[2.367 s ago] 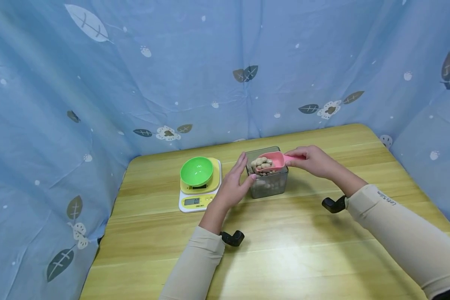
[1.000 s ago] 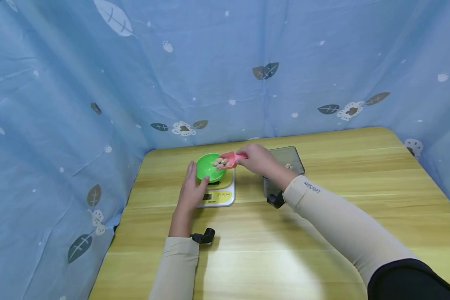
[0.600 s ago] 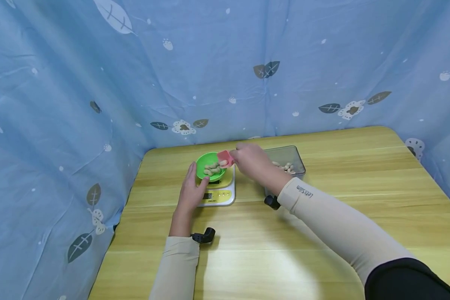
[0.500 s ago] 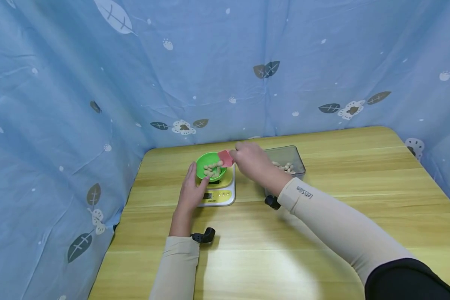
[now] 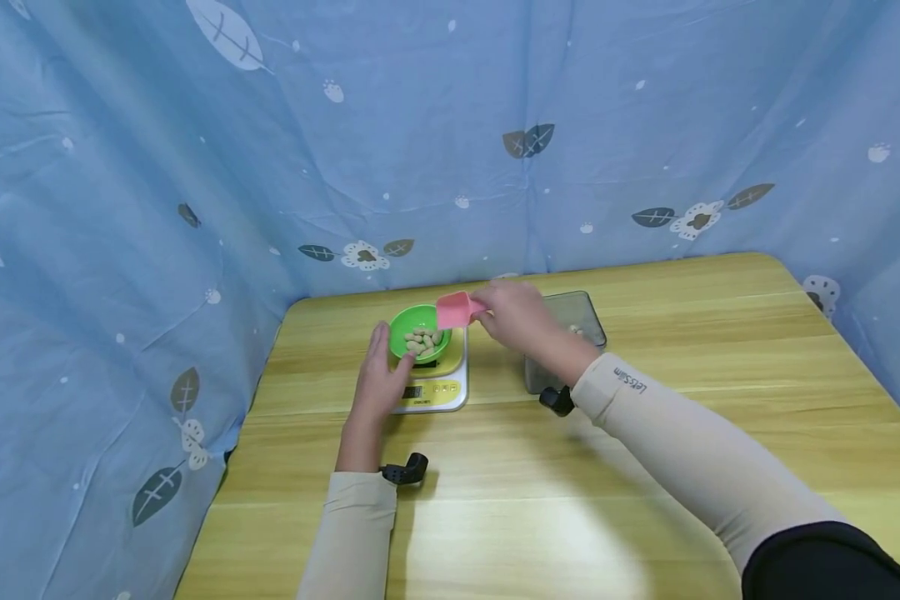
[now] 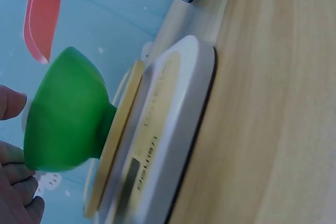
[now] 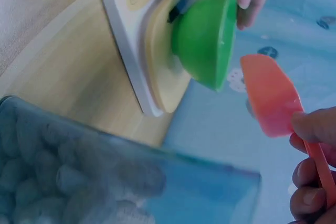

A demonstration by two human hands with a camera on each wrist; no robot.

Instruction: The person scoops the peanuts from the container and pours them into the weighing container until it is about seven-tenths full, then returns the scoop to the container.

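Note:
My right hand (image 5: 521,321) grips the handle of a pink scoop (image 5: 456,309), whose head is beside and above the right rim of a green bowl (image 5: 414,313). The scoop looks emptied in the right wrist view. Several peanuts (image 5: 424,342) lie inside the bowl. That bowl stands on the yellow platform of a white kitchen scale (image 5: 459,392). Around the bowl's near left side, my left hand (image 5: 378,379) has thumb and fingers spread, with the fingertips right at the rim. The bowl's green outer wall (image 6: 68,114) shows between thumb and fingers in the left wrist view.
To the right of the scale stands a grey see-through container (image 5: 576,312), partly hidden by my right forearm. Peanuts (image 7: 68,177) fill its lower part in the right wrist view. A wooden table (image 5: 495,500) carries everything, with a blue patterned curtain (image 5: 450,133) behind.
The right hand has carried the scoop from the container to the bowl, tipped peanuts in, then drawn slightly right. The left hand has moved from the container to the bowl.

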